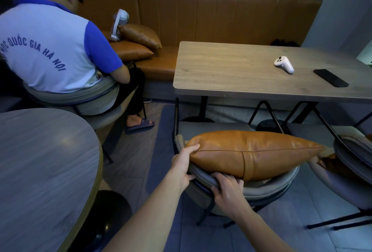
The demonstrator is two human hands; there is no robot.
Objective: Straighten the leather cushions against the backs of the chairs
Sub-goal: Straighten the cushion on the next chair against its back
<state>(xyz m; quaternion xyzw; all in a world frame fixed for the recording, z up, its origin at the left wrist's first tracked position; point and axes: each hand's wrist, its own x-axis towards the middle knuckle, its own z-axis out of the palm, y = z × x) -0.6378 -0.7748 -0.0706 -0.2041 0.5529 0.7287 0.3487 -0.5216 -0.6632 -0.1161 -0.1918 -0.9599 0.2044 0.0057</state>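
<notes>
Cushion (255,153) lies atop chair back (261,189), before table (241,74).
</notes>
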